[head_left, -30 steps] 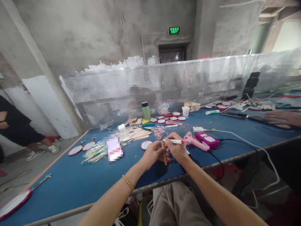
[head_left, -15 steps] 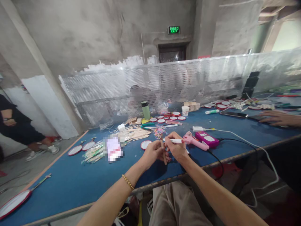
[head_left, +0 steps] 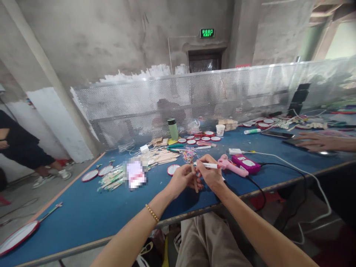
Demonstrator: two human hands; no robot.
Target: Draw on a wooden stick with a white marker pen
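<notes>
Over the blue table, my left hand (head_left: 180, 180) is closed around a flat wooden stick (head_left: 195, 183), which it keeps nearly upright. My right hand (head_left: 210, 173) grips a white marker pen with a red end (head_left: 210, 165), its tip side pointing left toward the upper part of the stick. The fingers of both hands almost meet there, and the exact contact of the tip is hidden. Just left of my left hand lies a small round white disc with a red rim (head_left: 172, 170). A tangle of coloured bands (head_left: 190, 154) sits behind my hands.
A pink glue gun (head_left: 233, 166) and purple box (head_left: 246, 164) lie right of my hands, with cables trailing off the front edge. Loose wooden sticks (head_left: 165, 156), a green bottle (head_left: 172, 129) and a paper cup (head_left: 220, 129) stand farther back. Another person's hand (head_left: 319, 140) is at right.
My hands keep nearly the same pose with the stick and marker pen. The view shifts slightly. At right, the other person's hand has moved a little over a dark device, where a light now shows.
</notes>
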